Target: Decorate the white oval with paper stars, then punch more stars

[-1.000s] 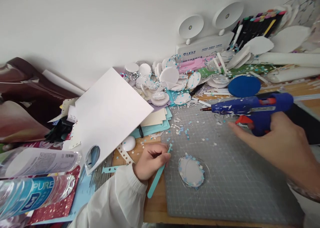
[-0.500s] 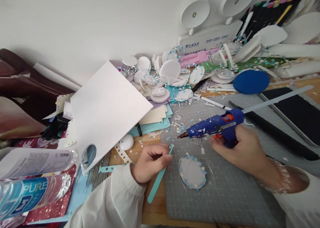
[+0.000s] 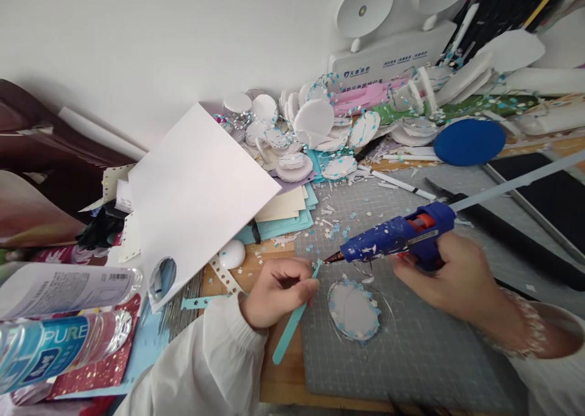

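My left hand (image 3: 283, 289) is closed on a flat turquoise stick (image 3: 290, 337), whose upper tip carries a tiny pale star. My right hand (image 3: 450, 276) grips a blue hot glue gun (image 3: 393, 233), one finger at its orange trigger. The gun's nozzle is right beside the stick's tip; whether they touch I cannot tell. A long translucent glue stick (image 3: 516, 181) juts from the back of the gun. Below the gun, a white oval disc (image 3: 354, 309) edged with small blue and white stars lies on the grey cutting mat (image 3: 393, 367), thin wire looping around it.
White discs with starry wire (image 3: 313, 117) are heaped against the wall. A white board (image 3: 201, 203) leans at left, above a water bottle (image 3: 59, 346). On the right lie a blue disc (image 3: 470, 142), a black-handled knife (image 3: 516, 239) and a dark flat device (image 3: 543, 203). Paper stars litter the mat.
The glue gun's nozzle has come closer to the tip of the turquoise stick. My left hand keeps its hold with little movement. The camera view has shifted slightly.
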A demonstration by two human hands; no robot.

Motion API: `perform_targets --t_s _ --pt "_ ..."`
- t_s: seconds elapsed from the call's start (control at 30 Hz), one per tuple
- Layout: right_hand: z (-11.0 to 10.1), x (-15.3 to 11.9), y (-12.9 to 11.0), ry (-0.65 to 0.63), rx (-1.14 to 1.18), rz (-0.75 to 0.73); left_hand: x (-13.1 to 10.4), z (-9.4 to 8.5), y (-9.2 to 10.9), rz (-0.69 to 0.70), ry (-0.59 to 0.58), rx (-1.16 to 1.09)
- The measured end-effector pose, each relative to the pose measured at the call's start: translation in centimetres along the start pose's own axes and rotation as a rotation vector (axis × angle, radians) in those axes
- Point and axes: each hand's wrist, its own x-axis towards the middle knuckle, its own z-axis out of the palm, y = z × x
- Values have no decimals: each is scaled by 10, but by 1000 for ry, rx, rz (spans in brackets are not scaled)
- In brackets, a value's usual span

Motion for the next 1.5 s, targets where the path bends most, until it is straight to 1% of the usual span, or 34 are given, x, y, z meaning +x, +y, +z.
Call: perform_targets --t_s 0.13,0.47,0.73,0.8,0.87,0.97,1.03,1.1,1.17,1.3,1.4,1.5 --pt "1 0 0 -9 13 -7 0 0 1 -18 3 28" --pt "3 -2 2 -46 24 33 0 0 1 -1 -2 10" --pt "-1 -2 1 -66 23 53 0 0 2 -18 -1 28" --pt "-1 -2 0 -53 6 29 0 0 1 -17 -2 27" --pt "0 -2 1 -21 -30 -29 0 0 1 -25 -4 26" --pt "3 -4 6 46 -137 -157 -1 0 0 -36 -4 27" --pt "4 -4 10 92 -231 -179 -1 0 1 -35 -4 21" --pt "3 -2 15 125 -315 -123 -1 0 1 -30 -3 12" --pt "2 3 20 126 -380 -23 0 -1 2 -27 -2 10" --pt "-3 13 26 39 -467 171 -1 -2 1 -28 -5 8" --pt "-3 17 28 -54 -508 189 -1 -2 1 -35 2 17" --pt "-1 16 31 -116 -493 119 0 -2 2 -42 6 29"
